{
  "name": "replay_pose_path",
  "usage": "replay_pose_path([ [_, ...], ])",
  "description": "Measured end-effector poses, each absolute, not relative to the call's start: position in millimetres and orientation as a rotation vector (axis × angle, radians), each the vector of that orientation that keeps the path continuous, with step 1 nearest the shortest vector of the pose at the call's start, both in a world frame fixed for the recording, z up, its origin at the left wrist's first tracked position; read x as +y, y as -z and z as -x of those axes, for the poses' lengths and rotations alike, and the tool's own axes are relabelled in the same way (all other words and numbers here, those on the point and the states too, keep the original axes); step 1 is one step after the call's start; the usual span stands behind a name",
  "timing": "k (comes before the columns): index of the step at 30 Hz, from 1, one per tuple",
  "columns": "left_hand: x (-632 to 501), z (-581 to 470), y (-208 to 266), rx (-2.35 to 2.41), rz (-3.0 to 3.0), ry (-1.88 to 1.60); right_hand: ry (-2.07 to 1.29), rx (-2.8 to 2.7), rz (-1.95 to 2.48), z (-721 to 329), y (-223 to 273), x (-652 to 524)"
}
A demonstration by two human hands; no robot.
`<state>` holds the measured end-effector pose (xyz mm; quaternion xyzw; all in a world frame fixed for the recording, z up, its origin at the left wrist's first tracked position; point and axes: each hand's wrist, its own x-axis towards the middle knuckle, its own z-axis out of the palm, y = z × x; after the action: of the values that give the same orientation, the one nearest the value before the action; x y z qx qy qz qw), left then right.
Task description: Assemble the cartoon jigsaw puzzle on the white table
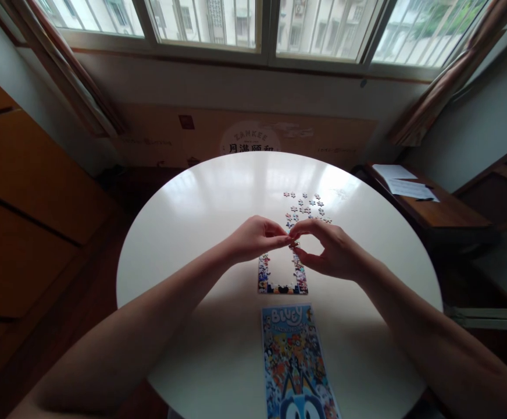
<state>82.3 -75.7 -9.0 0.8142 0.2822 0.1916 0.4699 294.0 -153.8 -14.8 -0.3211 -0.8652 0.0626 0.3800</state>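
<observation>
My left hand [260, 238] and my right hand [334, 250] meet above the middle of the white table, fingertips pinched together. A small jigsaw puzzle piece [294, 244] shows between their fingertips; its picture is too small to make out. Below them lies a partly joined jigsaw puzzle [263, 274], its border strips around a bare white middle. My hands hide its upper part. Just beyond my fingers, several loose puzzle pieces [311, 202] are scattered. Nearer to me lies a colourful picture sheet [295, 355] with "Bluey" across its top.
The oval white table [184, 233] has a curved edge all around. At the right stands a brown wooden side table [449, 212] with papers [404, 183] on it. Windows and a long printed cardboard panel [149, 131] are behind the table; wooden cabinets [22, 192] stand at left.
</observation>
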Motion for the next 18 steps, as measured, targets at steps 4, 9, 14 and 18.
replay_pose_path([
  [4, -76, -83, 10, 0.698, -1.951, -0.457, -0.156, -2.206, 0.796, -290, 17, -154],
  [9, -72, -81, 14, 0.677, -1.929, -0.458, -0.124, -2.192, 0.827, -291, 18, -151],
  [14, -68, -80, 17, 0.735, -1.931, -0.407, -0.090, -2.222, 0.779, -297, 23, -144],
  [18, -68, -81, 18, 0.786, -1.877, -0.357, -0.074, -2.242, 0.764, -297, 26, -142],
])
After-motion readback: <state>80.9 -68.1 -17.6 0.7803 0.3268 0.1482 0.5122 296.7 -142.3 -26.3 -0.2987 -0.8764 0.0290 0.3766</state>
